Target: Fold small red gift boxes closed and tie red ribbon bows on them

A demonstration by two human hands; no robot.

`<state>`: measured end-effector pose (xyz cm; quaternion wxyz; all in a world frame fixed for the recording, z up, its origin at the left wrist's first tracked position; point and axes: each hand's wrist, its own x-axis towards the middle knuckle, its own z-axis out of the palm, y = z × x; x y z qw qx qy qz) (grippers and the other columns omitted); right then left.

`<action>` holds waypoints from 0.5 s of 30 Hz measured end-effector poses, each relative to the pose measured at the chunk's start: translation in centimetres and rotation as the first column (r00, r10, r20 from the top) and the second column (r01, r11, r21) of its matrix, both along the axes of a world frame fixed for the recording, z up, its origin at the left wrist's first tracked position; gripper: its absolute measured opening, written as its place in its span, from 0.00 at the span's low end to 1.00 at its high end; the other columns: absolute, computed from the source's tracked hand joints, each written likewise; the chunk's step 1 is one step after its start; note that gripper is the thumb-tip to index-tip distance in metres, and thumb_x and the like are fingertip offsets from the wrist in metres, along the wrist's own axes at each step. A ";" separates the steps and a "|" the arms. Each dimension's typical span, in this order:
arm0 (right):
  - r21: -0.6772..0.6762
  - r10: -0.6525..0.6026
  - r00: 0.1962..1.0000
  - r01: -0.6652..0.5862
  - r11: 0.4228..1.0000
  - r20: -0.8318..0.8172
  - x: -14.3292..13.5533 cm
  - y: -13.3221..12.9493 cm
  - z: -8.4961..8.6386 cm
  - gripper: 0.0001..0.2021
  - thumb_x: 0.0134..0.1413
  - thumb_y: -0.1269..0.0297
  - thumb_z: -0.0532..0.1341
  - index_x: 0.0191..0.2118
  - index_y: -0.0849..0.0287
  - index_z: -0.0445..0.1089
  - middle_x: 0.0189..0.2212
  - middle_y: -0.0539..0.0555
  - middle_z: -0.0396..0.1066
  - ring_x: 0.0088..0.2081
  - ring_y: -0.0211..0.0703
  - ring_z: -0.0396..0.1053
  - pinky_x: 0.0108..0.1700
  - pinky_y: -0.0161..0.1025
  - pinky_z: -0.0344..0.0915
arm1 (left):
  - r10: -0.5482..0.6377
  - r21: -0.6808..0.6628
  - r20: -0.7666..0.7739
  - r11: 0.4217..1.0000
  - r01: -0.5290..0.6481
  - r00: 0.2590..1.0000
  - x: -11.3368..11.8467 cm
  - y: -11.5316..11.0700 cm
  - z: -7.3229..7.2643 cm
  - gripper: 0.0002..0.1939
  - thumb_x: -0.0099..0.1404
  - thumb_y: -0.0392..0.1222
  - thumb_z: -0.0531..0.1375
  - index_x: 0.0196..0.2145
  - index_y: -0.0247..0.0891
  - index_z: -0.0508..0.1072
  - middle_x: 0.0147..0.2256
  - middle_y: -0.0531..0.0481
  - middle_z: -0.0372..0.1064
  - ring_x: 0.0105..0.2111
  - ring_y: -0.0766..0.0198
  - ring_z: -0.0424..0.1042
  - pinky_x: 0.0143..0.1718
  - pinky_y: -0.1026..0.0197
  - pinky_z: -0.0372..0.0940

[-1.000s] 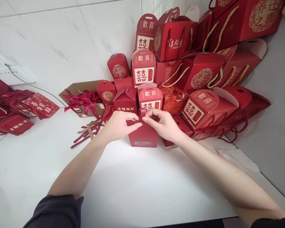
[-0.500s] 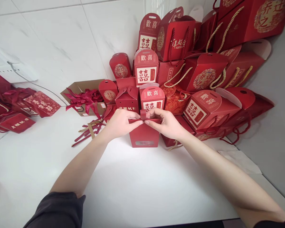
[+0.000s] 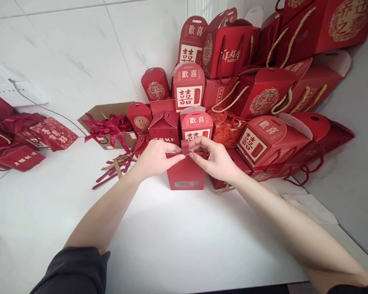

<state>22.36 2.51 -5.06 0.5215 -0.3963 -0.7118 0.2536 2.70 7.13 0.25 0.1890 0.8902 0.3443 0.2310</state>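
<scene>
A red gift box (image 3: pixel 186 174) with a small clear window near its base stands upright on the white table, its plain side facing me. My left hand (image 3: pixel 160 159) pinches the box's top edge from the left, thumb in front and fingers behind. On the right, my right hand (image 3: pixel 212 157) grips the same edge, its thumb close to the left thumb. Between the fingertips a red strap (image 3: pixel 185 147) rises in a short loop from the top of the box. The fingers behind the edge are partly hidden.
Stacked red gift boxes (image 3: pixel 266 92) with rope handles crowd the back and right. A cardboard box (image 3: pixel 110 110) of red ribbons stands back left, with loose ribbon straps (image 3: pixel 113 169) before it. More red boxes (image 3: pixel 23 157) lie far left, near a cable (image 3: pixel 55 112).
My right thumb has slid slightly to the right along the box's top edge, widening the gap between the thumbs. The box and left hand stay almost where they were.
</scene>
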 end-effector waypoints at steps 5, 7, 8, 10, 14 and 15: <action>0.030 0.015 1.000 -0.015 0.999 0.021 -0.2 -0.1 0.1 0.03 0.58 0.67 0.60 0.39 0.57 0.66 0.38 0.52 0.72 0.41 0.42 0.72 0.48 0.41 0.68 | 0.012 -0.062 0.009 0.998 -0.012 1.000 0.0 -0.3 0.1 0.11 0.61 0.43 0.60 0.36 0.36 0.81 0.36 0.50 0.79 0.37 0.58 0.77 0.38 0.62 0.67; 0.021 0.010 1.000 -0.010 1.000 0.006 -0.2 0.0 0.0 0.03 0.58 0.66 0.60 0.38 0.56 0.66 0.37 0.52 0.72 0.41 0.42 0.72 0.48 0.41 0.69 | 0.014 -0.054 0.008 0.998 -0.014 1.000 0.0 -0.2 0.0 0.11 0.61 0.44 0.60 0.35 0.36 0.81 0.35 0.49 0.79 0.36 0.58 0.76 0.38 0.62 0.67; 0.020 0.005 1.000 -0.005 1.000 0.001 -0.2 0.1 -0.1 0.03 0.58 0.66 0.60 0.39 0.56 0.67 0.38 0.52 0.72 0.41 0.42 0.72 0.48 0.41 0.69 | 0.012 -0.043 0.009 0.999 -0.012 1.000 0.0 -0.2 0.0 0.11 0.61 0.44 0.60 0.35 0.36 0.81 0.34 0.49 0.79 0.35 0.58 0.76 0.37 0.62 0.67; 0.034 -0.011 1.000 0.011 0.999 0.002 -0.3 0.1 -0.2 0.05 0.58 0.67 0.60 0.42 0.56 0.67 0.39 0.53 0.73 0.42 0.43 0.72 0.49 0.42 0.68 | -0.003 -0.020 0.012 1.000 0.004 1.000 0.0 0.0 0.0 0.11 0.61 0.44 0.60 0.33 0.36 0.80 0.32 0.49 0.79 0.33 0.59 0.75 0.35 0.62 0.66; 0.068 -0.042 0.999 0.040 0.997 0.032 -0.5 -0.1 -0.2 0.11 0.58 0.70 0.59 0.47 0.56 0.64 0.39 0.53 0.72 0.42 0.43 0.72 0.49 0.43 0.67 | -0.047 -0.002 0.011 0.999 0.047 0.999 0.0 0.2 -0.2 0.11 0.62 0.43 0.60 0.29 0.35 0.79 0.29 0.50 0.77 0.30 0.61 0.73 0.31 0.63 0.64; 0.070 -0.050 0.998 0.047 0.996 0.031 -0.6 -0.1 -0.2 0.12 0.58 0.71 0.59 0.47 0.56 0.63 0.38 0.53 0.72 0.42 0.43 0.72 0.48 0.43 0.67 | -0.056 0.000 0.011 0.998 0.056 0.998 0.0 0.3 -0.2 0.11 0.62 0.43 0.60 0.29 0.35 0.79 0.28 0.50 0.76 0.29 0.61 0.73 0.31 0.63 0.63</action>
